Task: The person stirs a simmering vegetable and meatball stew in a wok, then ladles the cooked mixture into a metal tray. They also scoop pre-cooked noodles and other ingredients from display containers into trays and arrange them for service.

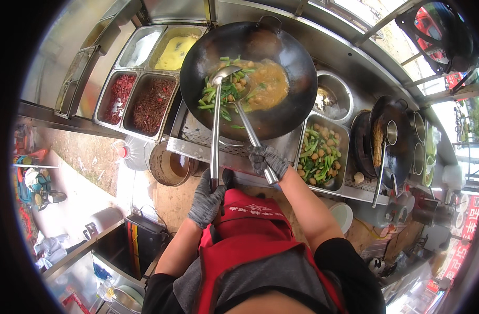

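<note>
A large black wok (208, 47) sits on the metal stove in front of me. Inside it, chopped greens and small round balls (232, 89) lie at the left, beside a pool of brown broth (271, 84). My left hand (207, 202), in a grey knit glove, grips a long-handled metal ladle (215, 133) whose rounded head rests over the greens. Gloved in the same grey, my right hand (269, 163) holds a second metal utensil (248, 125). Its head is among the food, partly hidden by greens and broth.
Right of the wok stand a rectangular steel pan (344, 161) of greens and balls and a round steel bowl (348, 92). Another wok (400, 133) holds a straw brush (378, 143) and ladle (380, 168). Several food trays (139, 72) sit left, above a bucket (158, 168).
</note>
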A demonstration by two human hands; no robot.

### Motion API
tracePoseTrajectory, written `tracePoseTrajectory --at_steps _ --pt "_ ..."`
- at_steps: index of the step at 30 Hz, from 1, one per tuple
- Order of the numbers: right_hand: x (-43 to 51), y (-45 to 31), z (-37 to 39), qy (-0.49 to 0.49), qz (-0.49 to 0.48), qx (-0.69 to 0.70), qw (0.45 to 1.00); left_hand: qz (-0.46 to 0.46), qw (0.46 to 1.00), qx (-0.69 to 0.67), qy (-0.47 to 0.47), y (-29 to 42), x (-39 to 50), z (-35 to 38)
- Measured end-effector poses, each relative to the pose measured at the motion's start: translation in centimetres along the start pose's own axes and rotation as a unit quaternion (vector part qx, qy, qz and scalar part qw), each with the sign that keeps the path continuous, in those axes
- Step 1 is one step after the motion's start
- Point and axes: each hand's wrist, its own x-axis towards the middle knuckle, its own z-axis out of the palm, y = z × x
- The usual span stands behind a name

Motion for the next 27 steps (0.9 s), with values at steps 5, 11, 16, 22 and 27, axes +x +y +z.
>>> tracePoseTrajectory --at_steps 5,11,16,22,27 --pt "-1.3 1.2 -1.0 -0.002 -0.027 -0.015 1.000 0.051 0.998 -0.001 0.045 1.0 -1.8 0.0" --pt "-3.9 2.2 -2.3 0.003 -0.048 -0.030 0.998 0.060 0.985 -0.162 0.013 3.5 -2.0 -1.6" --pt "-7.5 3.0 -2.7 -0.002 -0.080 -0.016 0.997 0.062 0.984 -0.165 0.005 3.5 -1.4 -2.6" --pt "-14.8 4.3 -3.1 -0.004 -0.106 0.043 0.993 0.023 0.979 -0.203 0.023 2.4 -0.9 -1.4" --pt "-22.7 6.1 -4.5 0.069 -0.154 -0.041 0.985 0.034 0.986 -0.164 -0.017 1.8 -1.1 -0.3"
